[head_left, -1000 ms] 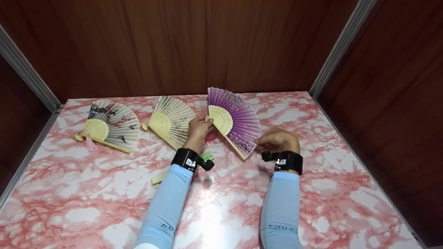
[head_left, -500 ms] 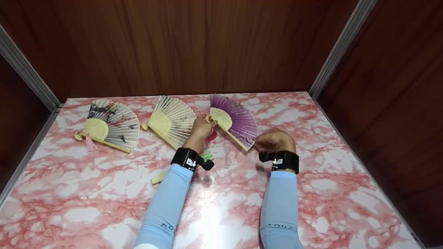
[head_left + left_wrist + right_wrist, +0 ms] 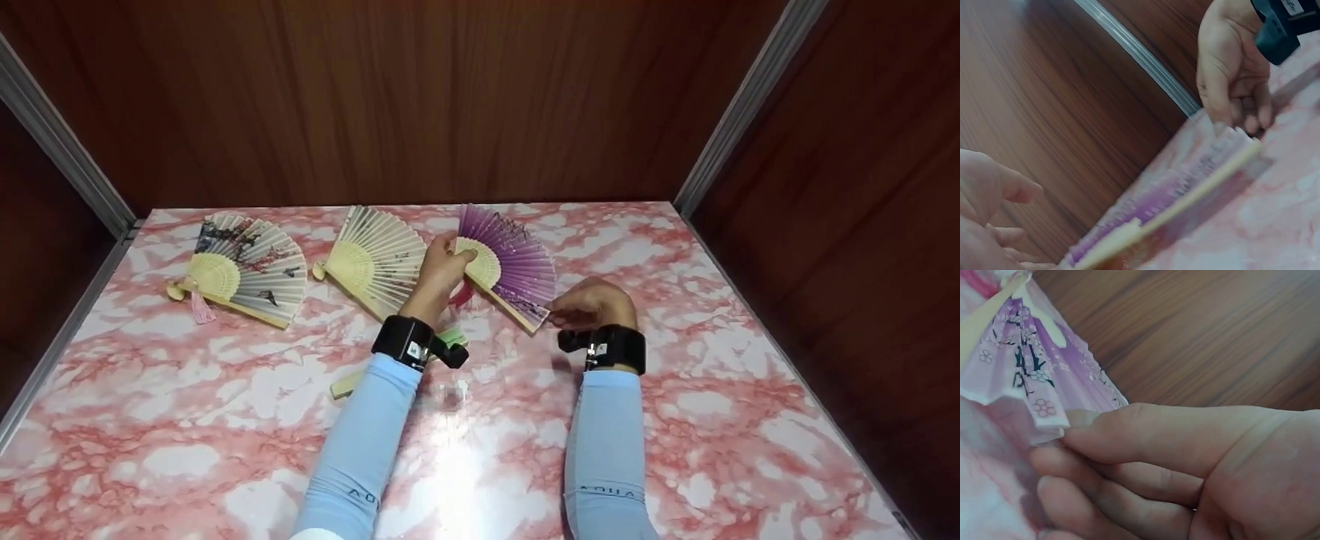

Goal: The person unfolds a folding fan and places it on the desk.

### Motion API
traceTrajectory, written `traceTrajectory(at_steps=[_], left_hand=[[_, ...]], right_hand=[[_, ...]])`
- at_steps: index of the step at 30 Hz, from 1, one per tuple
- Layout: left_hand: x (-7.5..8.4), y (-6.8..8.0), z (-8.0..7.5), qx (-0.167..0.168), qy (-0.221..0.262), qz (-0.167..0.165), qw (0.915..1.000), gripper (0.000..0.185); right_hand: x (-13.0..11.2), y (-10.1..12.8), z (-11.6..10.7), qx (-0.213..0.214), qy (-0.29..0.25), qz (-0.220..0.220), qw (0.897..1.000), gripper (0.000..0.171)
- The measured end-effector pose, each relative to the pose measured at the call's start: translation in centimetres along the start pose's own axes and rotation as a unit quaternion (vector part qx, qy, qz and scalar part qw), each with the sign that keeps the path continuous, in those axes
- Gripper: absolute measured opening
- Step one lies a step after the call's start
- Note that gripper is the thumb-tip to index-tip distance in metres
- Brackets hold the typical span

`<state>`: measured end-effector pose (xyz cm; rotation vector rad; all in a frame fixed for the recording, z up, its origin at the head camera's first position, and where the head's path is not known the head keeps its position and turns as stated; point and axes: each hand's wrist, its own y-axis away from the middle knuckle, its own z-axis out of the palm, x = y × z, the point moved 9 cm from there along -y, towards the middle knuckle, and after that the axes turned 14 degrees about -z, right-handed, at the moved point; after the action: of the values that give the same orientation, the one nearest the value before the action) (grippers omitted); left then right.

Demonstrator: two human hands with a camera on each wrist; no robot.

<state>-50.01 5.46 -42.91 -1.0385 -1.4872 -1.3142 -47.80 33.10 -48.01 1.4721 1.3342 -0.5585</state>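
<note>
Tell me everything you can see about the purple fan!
The purple fan is a folding fan with pale wooden ribs, purple pleats printed with small blossoms, and a red tassel at its pivot. It is partly spread, near the table's far edge. The left hand grips its pivot end; the right hand pinches its outer corner.

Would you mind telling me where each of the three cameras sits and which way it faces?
Head: on the person's head, looking forward and down at the marble table; both sleeved forearms, left hand and right hand show.
Left wrist: low beside the left hand, facing along the purple fan toward the right hand.
Right wrist: behind the right hand, facing the fan's edge.
All three share the purple fan.
</note>
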Motion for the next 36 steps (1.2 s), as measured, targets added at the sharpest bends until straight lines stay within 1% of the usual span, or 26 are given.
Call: traceTrajectory(at_steps=[3,5,7,9,10,11,12,14,16,19,21,24,25,27,30,32,36], left_hand=[[1.7,1.1,-0.7,0.005,-0.006,0.024,0.9997,0.062],[3.2,2.4,-1.4,0.006,-0.012,0.049,0.9987,0.058],[4.9,3.8,-2.2,-0.001,-0.017,0.077,0.9969,0.054],[6.5,5.5,-3.0,-0.010,-0.037,0.103,0.9939,0.050],[7.2,6.4,-3.4,-0.014,-0.052,0.116,0.9918,0.048],[7.9,7.3,-3.7,-0.018,-0.071,0.128,0.9891,0.047],[8.4,8.2,-4.1,-0.019,-0.093,0.139,0.9858,0.045],[9.3,9.8,-4.8,-0.016,-0.144,0.155,0.9773,0.045],[9.8,11.2,-5.5,-0.013,-0.184,0.170,0.9679,0.045],[10.1,12.5,-7.0,-0.003,-0.230,0.187,0.9551,0.047],[10.2,13.1,-8.2,0.003,-0.257,0.193,0.9470,0.048],[9.6,13.6,-8.8,-0.004,-0.301,0.190,0.9345,0.050],[9.2,13.7,-8.9,-0.011,-0.320,0.183,0.9294,0.051],[8.2,13.7,-8.5,-0.036,-0.363,0.174,0.9148,0.052],[6.1,13.1,-7.8,-0.077,-0.424,0.154,0.8894,0.056],[4.7,12.5,-7.5,-0.097,-0.464,0.142,0.8688,0.056],[1.9,11.3,-7.5,-0.117,-0.537,0.096,0.8300,0.050]], right_hand=[[-0.9,0.7,-0.3,-0.020,0.066,-0.009,0.998,0.029],[-1.9,1.6,-0.7,-0.021,0.099,-0.022,0.995,0.036],[-3.6,2.6,-1.3,-0.012,0.129,-0.058,0.990,0.040],[-5.9,3.6,-2.0,0.016,0.149,-0.114,0.982,0.044],[-7.3,4.1,-2.3,0.033,0.159,-0.148,0.976,0.045],[-8.8,4.7,-2.5,0.050,0.170,-0.185,0.967,0.045],[-10.2,5.3,-2.6,0.065,0.184,-0.221,0.956,0.045],[-12.6,6.6,-2.7,0.096,0.199,-0.274,0.936,0.045],[-14.6,7.8,-2.5,0.115,0.221,-0.316,0.915,0.044],[-17.0,9.1,-1.3,0.124,0.252,-0.359,0.890,0.044],[-18.4,9.6,0.1,0.118,0.271,-0.395,0.870,0.044],[-19.6,10.1,2.1,0.096,0.311,-0.443,0.835,0.046],[-19.8,9.9,3.0,0.083,0.320,-0.454,0.827,0.047],[-20.0,9.5,4.6,0.059,0.340,-0.468,0.814,0.051],[-19.9,8.4,7.0,0.030,0.374,-0.470,0.799,0.058],[-19.6,7.6,8.8,0.008,0.395,-0.460,0.795,0.061],[-18.5,6.0,12.7,-0.058,0.416,-0.446,0.790,0.064]])
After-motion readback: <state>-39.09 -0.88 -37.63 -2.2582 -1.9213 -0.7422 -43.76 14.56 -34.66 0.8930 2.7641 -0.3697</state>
